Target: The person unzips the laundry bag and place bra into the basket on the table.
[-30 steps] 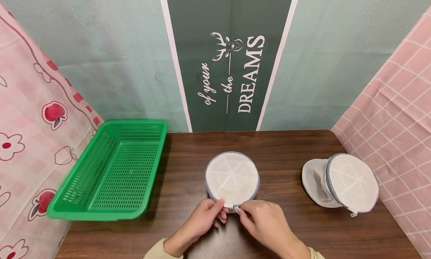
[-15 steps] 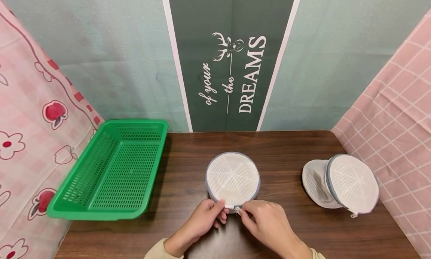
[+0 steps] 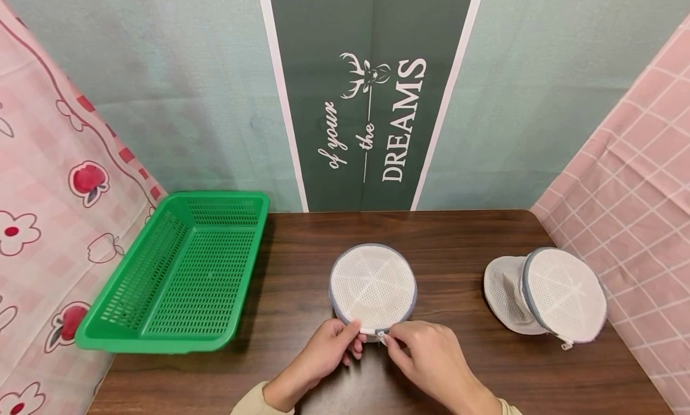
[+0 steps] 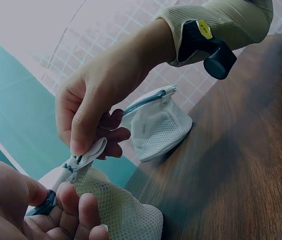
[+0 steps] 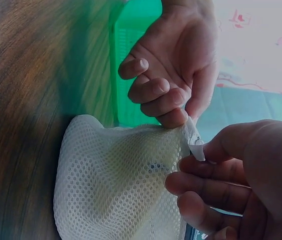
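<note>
A round white mesh laundry bag [image 3: 372, 286] with a grey-blue zip around its top stands at the middle of the table. My left hand [image 3: 329, 346] pinches its front rim between thumb and fingers, beside the zip's end. Just to the right, my right hand [image 3: 431, 358] pinches the zip's white end piece between thumb and forefinger. In the right wrist view, the bag's mesh side [image 5: 111, 175] bulges and a small white tab [image 5: 197, 149] shows at the right fingertips. Whether the zip is fully closed is hidden by the fingers.
Another white mesh bag [image 3: 566, 295] leans tilted at the right, its zip pull hanging toward the front. A green plastic basket [image 3: 205, 283] with slotted walls stands at the left. Patterned cloths [image 3: 215, 103] close off the back and both sides of the wooden table [image 3: 447, 235].
Almost nothing differs. Both hands keep their hold on the rim and zip end, and the bags and basket stay in place.
</note>
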Available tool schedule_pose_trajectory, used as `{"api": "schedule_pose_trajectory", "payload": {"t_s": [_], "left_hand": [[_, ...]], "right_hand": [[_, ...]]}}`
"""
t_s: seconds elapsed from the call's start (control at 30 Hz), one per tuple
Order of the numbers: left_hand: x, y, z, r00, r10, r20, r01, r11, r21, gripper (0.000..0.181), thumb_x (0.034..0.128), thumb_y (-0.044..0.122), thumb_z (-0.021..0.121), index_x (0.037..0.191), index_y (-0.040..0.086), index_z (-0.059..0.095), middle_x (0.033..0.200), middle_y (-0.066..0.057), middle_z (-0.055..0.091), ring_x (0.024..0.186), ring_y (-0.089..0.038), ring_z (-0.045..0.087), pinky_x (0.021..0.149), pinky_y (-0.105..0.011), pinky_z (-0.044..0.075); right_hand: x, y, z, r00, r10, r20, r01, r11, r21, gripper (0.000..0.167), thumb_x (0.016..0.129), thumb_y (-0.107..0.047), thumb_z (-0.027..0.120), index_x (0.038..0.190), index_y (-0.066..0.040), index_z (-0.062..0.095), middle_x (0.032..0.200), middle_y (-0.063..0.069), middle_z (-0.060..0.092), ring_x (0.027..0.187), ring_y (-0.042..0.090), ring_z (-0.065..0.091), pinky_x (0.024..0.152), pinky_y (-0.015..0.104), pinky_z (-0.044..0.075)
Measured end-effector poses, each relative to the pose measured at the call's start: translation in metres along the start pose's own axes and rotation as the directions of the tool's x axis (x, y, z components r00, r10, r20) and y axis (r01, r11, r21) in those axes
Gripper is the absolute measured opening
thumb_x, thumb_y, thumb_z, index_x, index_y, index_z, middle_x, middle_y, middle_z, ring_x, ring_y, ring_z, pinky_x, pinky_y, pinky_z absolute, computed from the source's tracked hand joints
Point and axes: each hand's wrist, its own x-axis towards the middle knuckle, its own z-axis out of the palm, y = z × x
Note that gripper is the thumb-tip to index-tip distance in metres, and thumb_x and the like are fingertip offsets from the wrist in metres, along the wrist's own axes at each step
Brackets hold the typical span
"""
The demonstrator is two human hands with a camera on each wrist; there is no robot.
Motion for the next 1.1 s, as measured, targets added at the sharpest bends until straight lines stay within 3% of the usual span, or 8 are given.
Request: {"api": "schedule_pose_trajectory", "payload": {"t_s": [1.1], "left_hand": [[0.001, 0.0, -0.001, 1.0, -0.013, -0.004, 0.013, 1.0, 0.011, 0.039, 0.107, 0.021, 0.049, 0.09, -0.011, 0.064, 0.068, 0.003, 0.057, 0.064, -0.008, 0.056, 0.052, -0.018, 0.044]], "right_hand": [[-0.003, 0.012, -0.005, 0.999, 0.003, -0.04, -0.004, 0.999, -0.045, 0.034, 0.075, -0.021, 0.077, 0.064, -0.035, 0.048, 0.062, -0.023, 0.039, 0.055, -0.005, 0.037, 0.044, 0.022, 0.033]]}}
